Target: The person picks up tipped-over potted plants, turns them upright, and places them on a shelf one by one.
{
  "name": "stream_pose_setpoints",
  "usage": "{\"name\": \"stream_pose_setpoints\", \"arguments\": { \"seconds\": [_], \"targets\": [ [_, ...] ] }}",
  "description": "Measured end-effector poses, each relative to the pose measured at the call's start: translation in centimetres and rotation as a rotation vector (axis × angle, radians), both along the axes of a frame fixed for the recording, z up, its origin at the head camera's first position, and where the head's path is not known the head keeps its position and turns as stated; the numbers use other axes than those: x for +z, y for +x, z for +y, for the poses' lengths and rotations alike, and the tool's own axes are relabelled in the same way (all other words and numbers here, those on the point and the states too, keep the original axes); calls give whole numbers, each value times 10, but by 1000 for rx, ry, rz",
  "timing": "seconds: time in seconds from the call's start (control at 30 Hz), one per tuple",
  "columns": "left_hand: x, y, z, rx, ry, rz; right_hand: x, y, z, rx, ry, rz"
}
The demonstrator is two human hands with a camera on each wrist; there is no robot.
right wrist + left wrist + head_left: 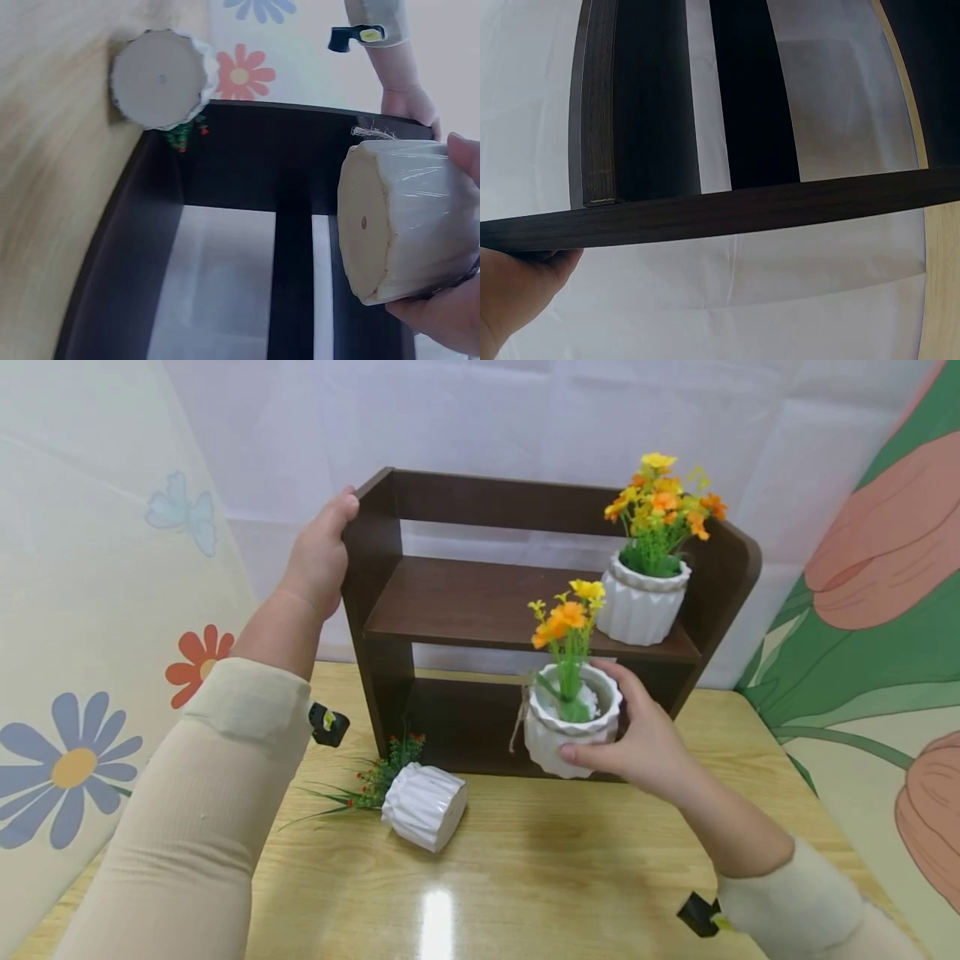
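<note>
My right hand (648, 735) grips a white ribbed flowerpot (551, 739) in front of the shelf, thumb on its near side and fingers round the far side. Orange and yellow artificial flowers (570, 618) stand in this pot, which has twine at its rim. In the right wrist view the pot's flat base (364, 223) shows. My left hand (318, 552) holds the upper left side panel of the dark brown two-tier shelf (465, 602), fingertips at its top edge. The left wrist view shows that hand (521, 289) against the panel's outer face, its fingers partly hidden.
Another white pot (641, 606) with orange and yellow flowers stands on the upper tier's right end. A third white pot (426, 806) lies on its side on the wooden table (525, 885), its red-dotted greenery (382, 777) pointing left against the shelf's lower left corner.
</note>
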State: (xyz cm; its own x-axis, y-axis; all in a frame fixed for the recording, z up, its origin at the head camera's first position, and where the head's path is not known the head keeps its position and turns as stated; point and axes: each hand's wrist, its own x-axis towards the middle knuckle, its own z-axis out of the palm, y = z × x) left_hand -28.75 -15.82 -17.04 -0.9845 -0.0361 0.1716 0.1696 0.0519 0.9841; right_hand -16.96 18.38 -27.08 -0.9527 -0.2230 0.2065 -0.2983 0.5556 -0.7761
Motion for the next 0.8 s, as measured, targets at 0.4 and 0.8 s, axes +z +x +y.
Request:
{"name": "stream_pose_setpoints", "arguments": {
  "seconds": [0.4,0.8],
  "targets": [
    [1,0,-1,-2,-44,25,37,-7,-9,-22,7,-12],
    [-1,0,-2,8,-88,20,67,-22,-15,17,-64,-82]
  ]
}}
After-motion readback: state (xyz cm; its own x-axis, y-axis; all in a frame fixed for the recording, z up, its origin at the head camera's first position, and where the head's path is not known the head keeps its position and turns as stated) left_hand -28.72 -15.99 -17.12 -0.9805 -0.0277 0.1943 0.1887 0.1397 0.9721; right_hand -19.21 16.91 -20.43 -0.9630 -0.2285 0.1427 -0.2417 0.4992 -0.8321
